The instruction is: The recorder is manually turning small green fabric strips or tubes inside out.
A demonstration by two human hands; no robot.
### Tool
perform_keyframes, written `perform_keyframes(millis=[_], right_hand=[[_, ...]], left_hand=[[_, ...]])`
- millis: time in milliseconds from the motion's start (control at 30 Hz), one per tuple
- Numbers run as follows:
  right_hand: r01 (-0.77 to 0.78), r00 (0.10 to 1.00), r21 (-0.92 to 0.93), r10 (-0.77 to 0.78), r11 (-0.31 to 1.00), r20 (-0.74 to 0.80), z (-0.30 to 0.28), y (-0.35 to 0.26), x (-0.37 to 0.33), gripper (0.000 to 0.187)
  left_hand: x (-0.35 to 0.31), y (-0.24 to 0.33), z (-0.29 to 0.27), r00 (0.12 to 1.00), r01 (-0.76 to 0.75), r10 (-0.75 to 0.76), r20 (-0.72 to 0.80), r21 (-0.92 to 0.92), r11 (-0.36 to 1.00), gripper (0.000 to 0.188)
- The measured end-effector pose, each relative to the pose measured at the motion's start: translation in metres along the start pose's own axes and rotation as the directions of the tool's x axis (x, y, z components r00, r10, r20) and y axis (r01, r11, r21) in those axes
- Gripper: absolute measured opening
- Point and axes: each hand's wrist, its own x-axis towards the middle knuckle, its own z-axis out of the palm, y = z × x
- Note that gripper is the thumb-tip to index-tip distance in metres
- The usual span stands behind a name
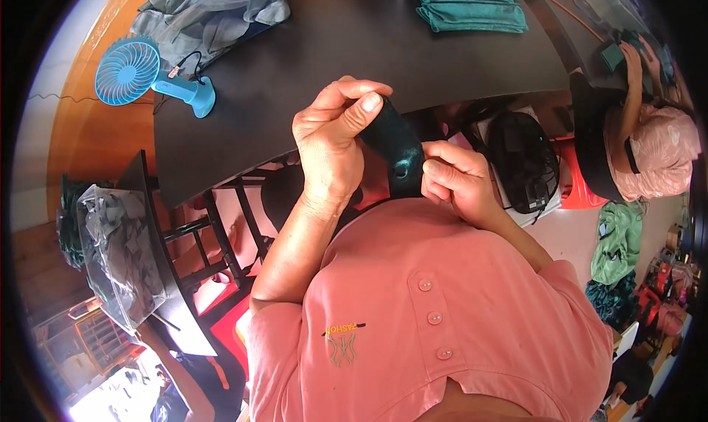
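A dark teal piece of fabric (pixel 394 145) is held up between both hands, just in front of the black table's near edge. My left hand (pixel 332 138) pinches its upper end with thumb and fingers. Its lower edge, beside a small hole in the cloth, is gripped by my right hand (pixel 453 182). My salmon button shirt fills the lower middle of the view.
The black table (pixel 310 60) carries a blue handheld fan (pixel 144 75), a clear bag of grey fabric (pixel 210 12) and folded teal cloths (pixel 468 9). A side stand at the left holds a bag (pixel 118 252). Another person (pixel 653 134) works at the right. A black fan (pixel 523 164) sits below.
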Motion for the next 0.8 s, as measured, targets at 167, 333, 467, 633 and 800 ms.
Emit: perform_keyframes(millis=[167,333,467,633,800], right_hand=[[0.13,0.991,0.057,-0.131,0.99,0.024,-0.006,0.012,-0.002,0.029],[0.043,0.998,0.267,-0.055,0.963,0.04,-0.011,0.016,-0.001,0.027],[0.008,1.0,0.285,-0.014,0.959,0.018,-0.012,0.009,0.003,0.026],[0.029,0.999,0.277,-0.035,0.96,0.016,-0.011,0.014,0.002,0.025],[0.077,0.997,0.145,-0.079,0.987,0.012,-0.007,0.011,0.0,0.025]], left_hand=[[-0.006,-0.004,0.006,0.999,0.004,-0.002,0.043,-0.036,0.999,0.003],[-0.012,-0.007,0.011,0.995,-0.07,0.066,0.068,0.062,0.996,0.001],[-0.007,-0.008,0.016,0.999,-0.036,0.036,0.034,-0.005,0.999,0.005],[-0.001,-0.003,0.021,0.995,-0.095,0.093,0.041,0.05,0.994,0.013],[0.005,0.001,0.021,0.999,-0.042,0.041,0.031,0.033,0.999,0.01]])
